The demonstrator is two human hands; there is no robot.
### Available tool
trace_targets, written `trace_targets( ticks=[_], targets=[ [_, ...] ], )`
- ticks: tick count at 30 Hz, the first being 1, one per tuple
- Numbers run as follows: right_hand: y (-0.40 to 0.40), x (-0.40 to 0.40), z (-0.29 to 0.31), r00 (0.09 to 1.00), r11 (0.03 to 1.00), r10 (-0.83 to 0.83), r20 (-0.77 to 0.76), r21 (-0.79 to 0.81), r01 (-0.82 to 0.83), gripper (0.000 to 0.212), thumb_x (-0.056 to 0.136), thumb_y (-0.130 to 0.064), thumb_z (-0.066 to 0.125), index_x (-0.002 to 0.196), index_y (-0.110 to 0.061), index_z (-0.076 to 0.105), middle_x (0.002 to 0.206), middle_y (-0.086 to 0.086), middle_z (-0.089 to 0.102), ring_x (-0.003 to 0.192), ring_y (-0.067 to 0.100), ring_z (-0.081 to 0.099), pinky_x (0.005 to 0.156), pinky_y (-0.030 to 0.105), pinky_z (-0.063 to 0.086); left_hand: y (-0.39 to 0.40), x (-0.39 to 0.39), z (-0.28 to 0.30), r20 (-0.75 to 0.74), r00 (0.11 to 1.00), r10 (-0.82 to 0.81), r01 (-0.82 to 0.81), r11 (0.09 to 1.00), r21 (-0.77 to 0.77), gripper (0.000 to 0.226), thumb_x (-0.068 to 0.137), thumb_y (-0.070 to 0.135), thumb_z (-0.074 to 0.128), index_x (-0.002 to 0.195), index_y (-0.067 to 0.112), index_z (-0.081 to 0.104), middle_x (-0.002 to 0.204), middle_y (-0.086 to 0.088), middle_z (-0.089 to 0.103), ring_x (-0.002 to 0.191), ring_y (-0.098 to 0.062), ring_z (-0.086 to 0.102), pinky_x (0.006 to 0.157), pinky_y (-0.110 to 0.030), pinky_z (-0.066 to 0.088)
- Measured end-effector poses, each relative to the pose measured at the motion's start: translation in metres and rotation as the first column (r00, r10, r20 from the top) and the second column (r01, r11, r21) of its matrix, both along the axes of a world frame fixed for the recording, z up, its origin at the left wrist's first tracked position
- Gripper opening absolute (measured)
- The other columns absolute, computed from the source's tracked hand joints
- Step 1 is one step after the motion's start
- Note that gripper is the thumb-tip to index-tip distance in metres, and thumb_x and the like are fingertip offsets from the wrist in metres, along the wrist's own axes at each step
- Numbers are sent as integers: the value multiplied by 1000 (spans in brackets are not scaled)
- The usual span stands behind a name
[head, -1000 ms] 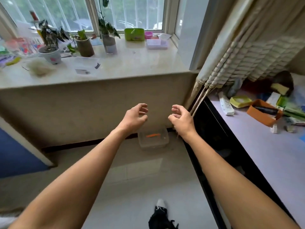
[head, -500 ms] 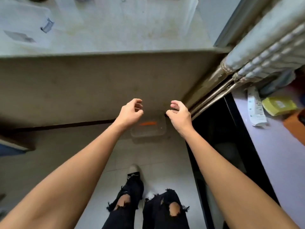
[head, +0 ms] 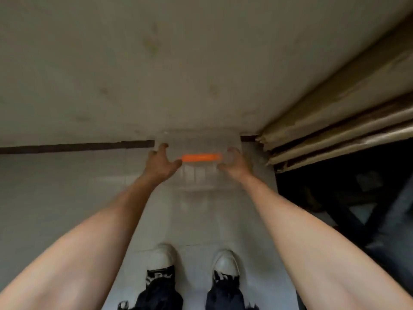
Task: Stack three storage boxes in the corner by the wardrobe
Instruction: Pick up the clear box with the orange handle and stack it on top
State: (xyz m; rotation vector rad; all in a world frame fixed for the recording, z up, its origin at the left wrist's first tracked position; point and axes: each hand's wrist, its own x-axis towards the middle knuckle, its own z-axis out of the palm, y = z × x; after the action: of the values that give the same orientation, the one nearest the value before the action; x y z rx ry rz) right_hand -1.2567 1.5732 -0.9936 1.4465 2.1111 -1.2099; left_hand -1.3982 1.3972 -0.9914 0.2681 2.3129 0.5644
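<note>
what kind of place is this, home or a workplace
Most likely a room in a home, though little shows. Beige pleated curtains hang to a pale tiled floor, and both hands reach a clear plastic storage box with an orange item inside, against a plain beige wall.

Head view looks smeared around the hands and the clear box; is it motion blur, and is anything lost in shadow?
Head view: motion blur softens both hands, left and right, and the clear box; whether either grip has closed is unclear. Head view: the space right of the curtain is dark, details lost.
</note>
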Motion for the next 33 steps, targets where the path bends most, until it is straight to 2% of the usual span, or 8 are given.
trace_targets(
  ticks=[4,6,10,14,18,25,29,33],
  targets=[
    [17,-8,-69,987,999,-4,159,40,-2,103,68,-47,81,149,-44,17,160,19,-5,147,41,3,114,59,19,4,-11,-79,-9,997,81,-81,993,-89,109,70,57,74,151,25,8,146,-29,23,131,-51,34,107,-55,33],
    [20,-10,-93,983,999,7,185,37,-15,112,66,-48,84,150,-44,11,159,17,-3,145,41,8,114,58,21,8,-12,-106,1,993,114,-114,988,-102,116,65,57,79,150,28,5,145,-28,24,128,-51,37,106,-56,36],
    [27,-9,-104,986,998,-26,167,63,16,118,56,-45,90,145,-47,13,145,17,19,134,40,28,105,48,38,-1,-21,-122,1,993,114,-113,986,-125,118,55,45,90,144,35,12,138,-23,25,123,-49,38,100,-55,39],
    [26,-7,-77,989,999,-47,143,-5,48,124,50,-47,92,143,-53,11,147,16,18,138,38,26,109,50,35,-16,-34,-98,18,991,135,-133,987,-93,115,50,45,92,140,39,19,137,-22,25,125,-47,34,105,-53,37],
    [8,-10,-5,994,999,-35,107,0,35,122,50,-46,93,141,-53,11,146,16,20,138,38,24,109,48,34,-40,-31,-23,-25,985,173,-174,982,-68,115,51,45,91,141,36,19,137,-24,26,126,-47,34,107,-47,33],
    [-51,-42,194,993,997,75,90,-1,-75,124,49,-43,93,144,-47,13,139,18,24,133,38,31,106,47,41,-107,-28,180,-59,959,277,-281,957,-67,117,50,44,91,142,33,19,135,-28,33,125,-47,38,107,-45,34],
    [-100,-62,310,977,982,188,100,-5,-188,125,50,-43,93,146,-45,13,141,21,23,133,41,33,109,42,37,-165,-22,303,-97,905,415,-420,906,-47,113,51,42,90,140,38,22,136,-22,27,128,-45,30,108,-46,30],
    [-147,-77,385,962,965,259,89,13,-261,123,50,-36,95,145,-43,18,139,20,29,130,40,34,103,45,36,-213,-1,381,-133,841,525,-528,849,15,111,54,45,89,141,39,21,134,-18,26,125,-38,29,104,-48,31]
  ],
)
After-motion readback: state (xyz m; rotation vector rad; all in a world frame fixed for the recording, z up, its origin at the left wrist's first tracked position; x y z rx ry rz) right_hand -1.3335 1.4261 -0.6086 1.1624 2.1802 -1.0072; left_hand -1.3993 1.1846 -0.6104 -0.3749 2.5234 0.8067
